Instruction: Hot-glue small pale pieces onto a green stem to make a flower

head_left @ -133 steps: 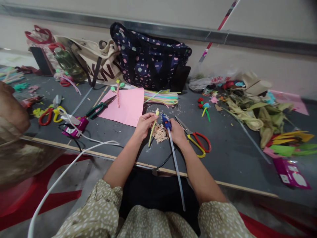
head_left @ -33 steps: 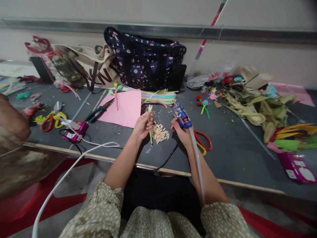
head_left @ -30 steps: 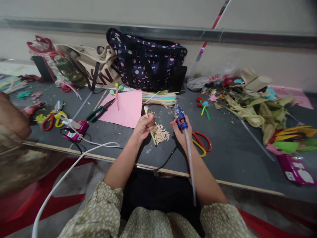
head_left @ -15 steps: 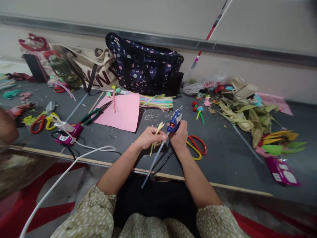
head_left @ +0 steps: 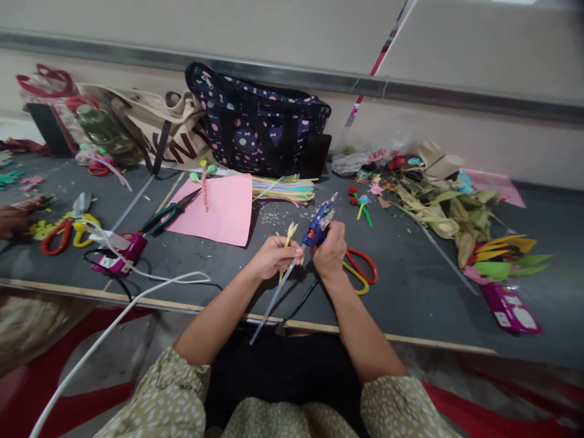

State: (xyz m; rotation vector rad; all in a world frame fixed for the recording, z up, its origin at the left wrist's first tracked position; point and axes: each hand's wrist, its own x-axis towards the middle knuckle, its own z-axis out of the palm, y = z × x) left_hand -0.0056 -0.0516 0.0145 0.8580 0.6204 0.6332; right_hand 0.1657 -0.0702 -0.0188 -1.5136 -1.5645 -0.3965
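Observation:
My left hand [head_left: 270, 257] is closed on a pale yellow pipe-cleaner flower [head_left: 291, 230], its stem pointing down below the fingers. In my right hand [head_left: 333, 246] is a blue glue gun [head_left: 318, 226], nozzle tilted up and away. A long clear glue stick [head_left: 274, 300] sticks out of the gun's back end and slants down past the table edge. My left fingertips are right at this stick; I cannot tell whether they grip it. Red and yellow-handled scissors [head_left: 362, 267] lie just right of my right wrist, their blades hidden.
Pink paper [head_left: 228, 213], green-handled pliers [head_left: 166, 216] and pipe cleaners [head_left: 292, 190] lie ahead. Dried husks [head_left: 438, 213] are at right. A white cable [head_left: 132, 307] crosses the left front edge. A co-worker's hand [head_left: 11, 222] is at far left, near other scissors [head_left: 64, 231].
The view has shifted, so the table things sit slightly further left. Both my hands keep their holds, the glue gun slightly nearer the left hand. The co-worker's hand at far left has moved.

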